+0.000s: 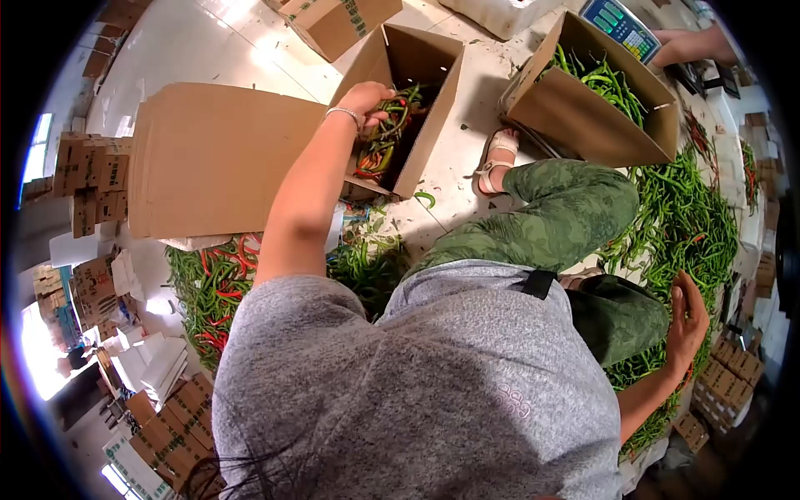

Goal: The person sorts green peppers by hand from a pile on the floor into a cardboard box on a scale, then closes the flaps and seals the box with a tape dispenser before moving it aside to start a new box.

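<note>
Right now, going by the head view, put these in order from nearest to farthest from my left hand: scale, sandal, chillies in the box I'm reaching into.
From your left hand:
1. Chillies: right at your fingers, inside the box.
2. Sandal: to the right, on the floor.
3. Scale: farthest, at the upper right.

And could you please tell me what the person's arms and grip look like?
The left arm is bare below a short, mottled grey sleeve, with a pale bracelet; the right arm shows no wristwear. The left grip and right grip are ungloved hands.
</note>
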Demonstrator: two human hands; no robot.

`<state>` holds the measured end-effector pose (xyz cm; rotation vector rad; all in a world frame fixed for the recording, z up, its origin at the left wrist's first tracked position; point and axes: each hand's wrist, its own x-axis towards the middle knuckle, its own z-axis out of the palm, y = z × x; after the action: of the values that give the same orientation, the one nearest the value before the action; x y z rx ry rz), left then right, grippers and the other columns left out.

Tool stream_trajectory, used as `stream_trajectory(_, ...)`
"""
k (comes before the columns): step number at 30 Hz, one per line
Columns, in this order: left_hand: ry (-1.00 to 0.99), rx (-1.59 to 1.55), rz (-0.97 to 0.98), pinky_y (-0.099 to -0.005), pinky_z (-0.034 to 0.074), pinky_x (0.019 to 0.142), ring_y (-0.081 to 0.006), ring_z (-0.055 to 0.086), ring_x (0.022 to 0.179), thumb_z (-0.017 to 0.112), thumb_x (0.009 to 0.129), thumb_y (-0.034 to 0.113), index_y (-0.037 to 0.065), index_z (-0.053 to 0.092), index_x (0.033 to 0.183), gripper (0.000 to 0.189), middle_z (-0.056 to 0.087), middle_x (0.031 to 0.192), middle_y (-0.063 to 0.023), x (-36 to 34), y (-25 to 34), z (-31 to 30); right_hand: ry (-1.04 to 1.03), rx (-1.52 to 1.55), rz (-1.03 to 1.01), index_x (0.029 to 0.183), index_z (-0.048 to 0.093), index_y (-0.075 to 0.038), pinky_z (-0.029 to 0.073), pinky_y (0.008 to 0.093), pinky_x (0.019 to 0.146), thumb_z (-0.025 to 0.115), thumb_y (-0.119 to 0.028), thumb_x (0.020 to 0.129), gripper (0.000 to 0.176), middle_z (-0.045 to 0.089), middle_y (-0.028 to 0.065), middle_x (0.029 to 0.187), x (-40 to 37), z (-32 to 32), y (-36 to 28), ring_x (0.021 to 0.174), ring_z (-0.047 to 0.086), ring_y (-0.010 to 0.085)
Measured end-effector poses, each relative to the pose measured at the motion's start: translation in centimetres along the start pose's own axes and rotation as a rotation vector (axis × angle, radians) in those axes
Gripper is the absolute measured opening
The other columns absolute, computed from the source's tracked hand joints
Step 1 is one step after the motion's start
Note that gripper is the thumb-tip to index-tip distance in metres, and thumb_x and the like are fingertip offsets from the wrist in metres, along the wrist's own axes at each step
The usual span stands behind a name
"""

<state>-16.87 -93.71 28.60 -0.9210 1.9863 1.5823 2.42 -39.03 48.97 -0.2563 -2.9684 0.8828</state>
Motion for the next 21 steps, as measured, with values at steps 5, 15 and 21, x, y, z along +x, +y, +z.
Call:
stream_trajectory(5,0.116,-0.158,0.145,-0.019,0.035,0.04,-0.0094,0.052,0.059,0.061,0.083,0.015,0.004,0.058,0.108,0.027,0.059,0.084,-0.0017,2.1,-1.8,-3.8,-0.012,-0.052,0.062,0.118,0.057,-0.001,0.046,0.0344,0.09,0.055,-0.024,0.091,0.036,0.062,0.0127,0.111,1.7,0.6,-0.1,0.105,0.058,0.0217)
stream_trajectory(15,0.177,0.068,0.314,-0.034,0.046,0.079,-0.0237,0.059,0.086,0.062,0.079,0.021,0.002,0.063,0.103,0.03,0.064,0.095,-0.0115,8.0,-6.9,-2.5,-0.054,-0.077,0.113,0.116,0.059,-0.001,0.045,0.0309,0.088,0.057,-0.019,0.09,0.032,0.063,0.0115,0.109,4.5,1.6,-3.3,0.101,0.059,0.0185)
stream_trajectory(21,-0.188,0.392,0.511,-0.035,0.042,0.091,-0.0252,0.052,0.109,0.054,0.087,0.02,0.01,0.046,0.129,0.044,0.054,0.123,-0.0139,8.5,-7.5,3.4,0.097,0.095,0.236,0.101,0.062,0.0,0.046,0.0289,0.075,0.063,-0.005,0.08,0.022,0.065,0.0113,0.09,2.5,1.9,-6.9,0.081,0.06,0.0195)
